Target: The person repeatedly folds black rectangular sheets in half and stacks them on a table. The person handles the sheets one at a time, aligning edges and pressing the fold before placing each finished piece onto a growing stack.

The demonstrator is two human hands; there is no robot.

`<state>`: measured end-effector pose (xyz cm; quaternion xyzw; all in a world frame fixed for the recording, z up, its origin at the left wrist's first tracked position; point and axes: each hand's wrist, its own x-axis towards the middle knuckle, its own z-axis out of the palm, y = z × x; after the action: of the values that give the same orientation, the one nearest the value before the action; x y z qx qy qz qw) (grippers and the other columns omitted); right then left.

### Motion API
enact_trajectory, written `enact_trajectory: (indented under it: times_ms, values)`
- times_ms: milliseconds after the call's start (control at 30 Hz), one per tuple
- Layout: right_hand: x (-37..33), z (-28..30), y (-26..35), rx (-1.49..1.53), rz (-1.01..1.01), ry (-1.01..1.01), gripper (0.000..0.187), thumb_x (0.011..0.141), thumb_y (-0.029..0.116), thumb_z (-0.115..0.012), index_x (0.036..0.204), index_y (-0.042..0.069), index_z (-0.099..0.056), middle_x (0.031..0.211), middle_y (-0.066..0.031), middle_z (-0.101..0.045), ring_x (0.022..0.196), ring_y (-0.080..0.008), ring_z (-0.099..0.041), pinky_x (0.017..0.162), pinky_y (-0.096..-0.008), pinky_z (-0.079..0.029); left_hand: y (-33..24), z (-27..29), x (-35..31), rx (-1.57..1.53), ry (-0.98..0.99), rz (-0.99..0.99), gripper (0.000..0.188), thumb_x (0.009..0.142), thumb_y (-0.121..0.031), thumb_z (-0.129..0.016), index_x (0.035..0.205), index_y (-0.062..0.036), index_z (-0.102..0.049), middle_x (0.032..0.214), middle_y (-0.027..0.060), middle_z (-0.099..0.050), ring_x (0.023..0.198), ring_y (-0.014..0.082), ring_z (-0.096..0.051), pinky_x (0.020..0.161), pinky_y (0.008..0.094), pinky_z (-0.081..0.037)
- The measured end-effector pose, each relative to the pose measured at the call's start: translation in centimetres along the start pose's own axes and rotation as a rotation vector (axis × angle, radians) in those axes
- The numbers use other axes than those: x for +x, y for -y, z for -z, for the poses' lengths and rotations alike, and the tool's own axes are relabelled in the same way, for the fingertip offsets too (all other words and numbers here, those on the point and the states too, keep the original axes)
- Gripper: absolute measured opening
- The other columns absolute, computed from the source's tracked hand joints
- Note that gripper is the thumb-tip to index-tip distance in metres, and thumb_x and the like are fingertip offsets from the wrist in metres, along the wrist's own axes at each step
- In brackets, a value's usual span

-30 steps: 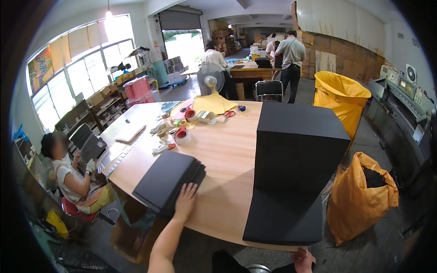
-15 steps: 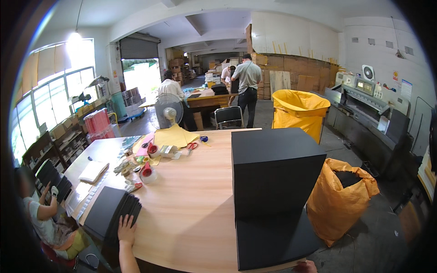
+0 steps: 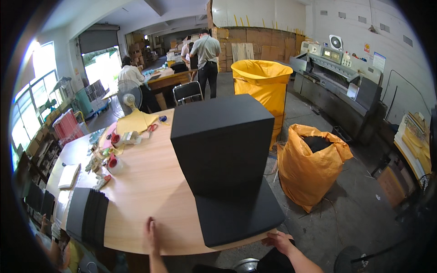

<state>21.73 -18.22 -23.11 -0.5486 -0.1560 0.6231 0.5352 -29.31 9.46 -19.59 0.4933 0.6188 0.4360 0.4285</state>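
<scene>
My left hand [image 3: 151, 233] is over the near part of the wooden table [image 3: 136, 200], with its fingers apart from the things around it and nothing in them. To its left lies a fanned pile of black boards [image 3: 87, 216]. On its right a tall black block-like stack [image 3: 223, 145] rests on a wider, lower black stack [image 3: 241, 214]; single sheets cannot be made out. My right hand [image 3: 280, 241] is at the table's near right edge, beside the lower stack's corner, its fingers bent against the edge.
Tape rolls [image 3: 115, 164], scissors [image 3: 152, 128] and yellow sheets [image 3: 136, 120] lie at the table's far left. An orange sack [image 3: 314, 168] and a yellow bin bag [image 3: 259, 82] stand on the right. A seated co-worker's gloved hand [image 3: 55, 231] shows at lower left.
My left hand has left the fanned black boards and moved right over bare tabletop. The view has swung right, bringing more of my right hand and forearm into sight.
</scene>
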Motion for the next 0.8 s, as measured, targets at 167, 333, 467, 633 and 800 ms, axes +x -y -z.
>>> enact_trajectory:
  times_ms: [167,333,467,633,800]
  values:
    - [-2.0,3.9,1.4,-0.752,0.149,-0.18,0.04,0.112,0.039,-0.065,0.114,0.001,-0.077,0.103,-0.0108,-0.082,0.094,-0.022,-0.078,0.084,-0.0347,-0.059,-6.1,-11.1,-13.5,-0.561,-0.094,-0.187,0.041,0.115,-0.03,-0.06,0.142,-0.0002,-0.064,0.141,0.017,-0.072,0.14,0.029,-0.063,0.121,0.04,-0.044]
    - [-5.5,0.3,9.6,-0.615,0.594,-0.479,0.045,0.11,0.034,-0.067,0.086,-0.003,-0.065,0.077,-0.0163,-0.074,0.074,-0.0238,-0.074,0.069,-0.0389,-0.055,-18.8,-14.5,-18.1,0.062,0.15,-0.827,0.017,0.1,-0.013,-0.072,0.113,-0.0028,-0.079,0.107,0.0145,-0.077,0.102,0.0279,-0.072,0.095,0.0397,-0.057]
    - [-5.9,-3.2,12.8,-0.702,0.653,-0.428,0.047,0.108,0.039,-0.069,0.082,0.0,-0.063,0.073,-0.0167,-0.071,0.071,-0.0349,-0.072,0.068,-0.0447,-0.055,-22.7,-19.8,-16.8,0.402,0.502,-1.097,0.01,0.097,-0.014,-0.076,0.103,-0.0089,-0.082,0.087,0.0101,-0.077,0.084,0.0298,-0.073,0.082,0.0407,-0.06]
    - [-5.4,-3.0,13.8,-0.978,0.621,-0.327,0.048,0.107,0.044,-0.069,0.085,0.001,-0.066,0.081,-0.0244,-0.072,0.081,-0.0486,-0.071,0.072,-0.0548,-0.054,-19.7,-22.7,-14.5,0.342,0.64,-1.014,0.014,0.097,-0.018,-0.077,0.106,-0.0095,-0.083,0.088,0.0092,-0.079,0.083,0.0293,-0.075,0.079,0.0406,-0.061]
    - [-5.4,-3.3,17.0,-1.397,0.583,-0.272,0.05,0.109,0.042,-0.069,0.083,-0.001,-0.065,0.07,-0.0159,-0.072,0.065,-0.0265,-0.075,0.063,-0.0411,-0.056,-21.5,-23.2,-15.0,0.453,0.716,-0.942,0.016,0.098,-0.02,-0.076,0.109,-0.011,-0.083,0.092,0.009,-0.08,0.083,0.0279,-0.075,0.077,0.0395,-0.061]
